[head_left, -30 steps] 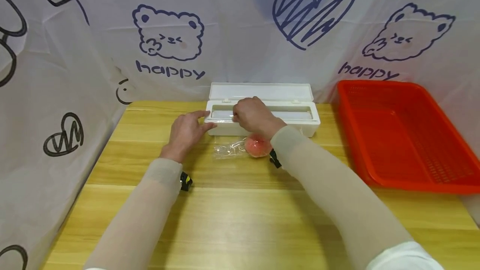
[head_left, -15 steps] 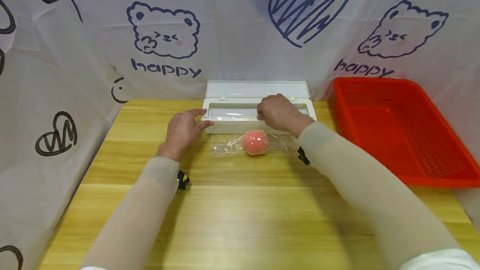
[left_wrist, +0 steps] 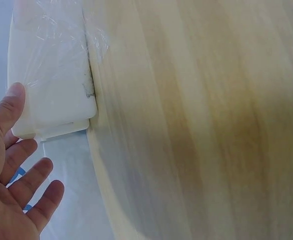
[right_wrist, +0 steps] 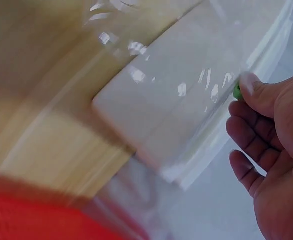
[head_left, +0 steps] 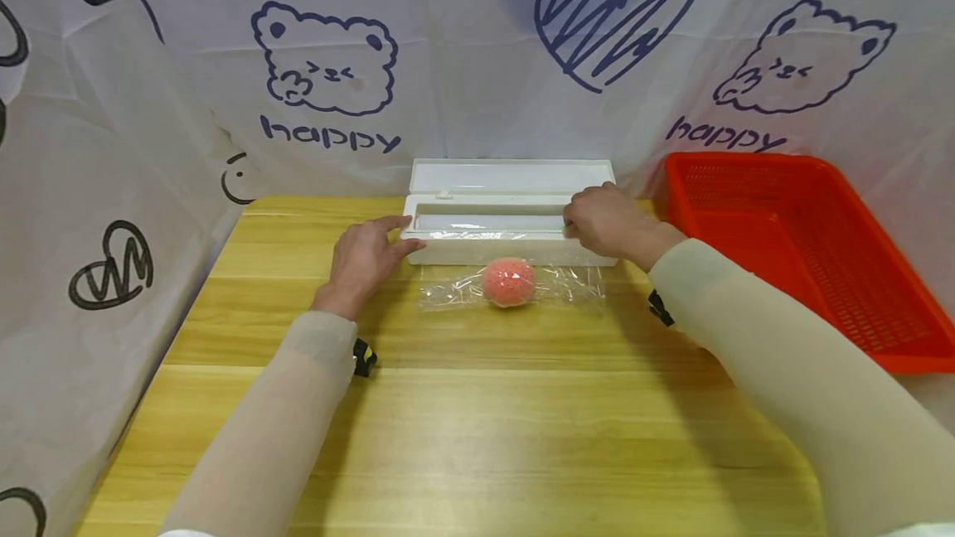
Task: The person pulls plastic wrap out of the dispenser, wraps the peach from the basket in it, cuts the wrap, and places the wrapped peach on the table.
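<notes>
A white plastic wrap dispenser (head_left: pixel 477 253) stands at the back of the table, its lid (head_left: pixel 511 176) raised behind a pale roll (head_left: pixel 485 223). My left hand (head_left: pixel 363 263) grips its left end, thumb on the front face. At the front edge near the right end, my right hand (head_left: pixel 608 222) pinches a small green slide cutter (right_wrist: pixel 237 91), mostly hidden by the thumb and fingers. Clear plastic film (head_left: pixel 451 290) hangs down the front and lies on the table. A pink, rough-textured ball (head_left: pixel 509 282) is in the film, just before the dispenser.
A red plastic basket (head_left: pixel 791 263) stands right of the dispenser, close to my right forearm. A white cloth with drawings (head_left: pixel 477 65) hangs behind and left of the wooden table (head_left: pixel 448 421).
My right hand has slid rightward along the dispenser's front edge, from left of the middle to near the right end. The left hand has stayed on the left end.
</notes>
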A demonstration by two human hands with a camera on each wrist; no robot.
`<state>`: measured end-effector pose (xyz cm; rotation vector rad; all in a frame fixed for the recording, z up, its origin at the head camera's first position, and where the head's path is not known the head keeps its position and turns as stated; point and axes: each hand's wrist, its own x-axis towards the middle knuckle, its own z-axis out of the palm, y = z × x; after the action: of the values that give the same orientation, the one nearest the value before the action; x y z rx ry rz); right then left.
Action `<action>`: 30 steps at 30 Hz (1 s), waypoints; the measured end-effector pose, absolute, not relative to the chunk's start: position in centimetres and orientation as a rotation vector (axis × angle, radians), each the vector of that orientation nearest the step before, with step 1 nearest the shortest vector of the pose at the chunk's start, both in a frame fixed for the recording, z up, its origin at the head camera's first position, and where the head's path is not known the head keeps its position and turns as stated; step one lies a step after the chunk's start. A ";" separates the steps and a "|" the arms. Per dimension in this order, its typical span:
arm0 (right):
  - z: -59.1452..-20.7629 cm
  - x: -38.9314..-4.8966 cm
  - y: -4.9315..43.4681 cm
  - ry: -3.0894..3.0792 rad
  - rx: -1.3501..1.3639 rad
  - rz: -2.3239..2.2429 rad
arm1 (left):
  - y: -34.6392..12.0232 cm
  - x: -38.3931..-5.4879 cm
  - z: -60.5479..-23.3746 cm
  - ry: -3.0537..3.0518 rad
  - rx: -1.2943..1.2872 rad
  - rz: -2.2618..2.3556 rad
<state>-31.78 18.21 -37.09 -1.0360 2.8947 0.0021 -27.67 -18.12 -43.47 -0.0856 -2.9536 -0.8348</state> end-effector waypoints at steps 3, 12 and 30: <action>-36.6 -31.6 19.5 2.880 -1.038 0.029 | -18.0 -27.7 -43.5 -2.943 -0.100 -0.838; -36.6 -31.8 23.4 2.928 -1.029 0.262 | -18.0 -27.6 -43.6 -2.931 -0.117 -0.845; -33.6 -29.9 20.9 2.873 -0.707 0.121 | -18.4 -27.5 -42.9 -2.985 -0.132 -0.964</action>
<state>-29.93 20.88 -33.60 -0.7071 2.8732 0.1210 -27.51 -18.41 -42.93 -0.1320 -2.9852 -0.9643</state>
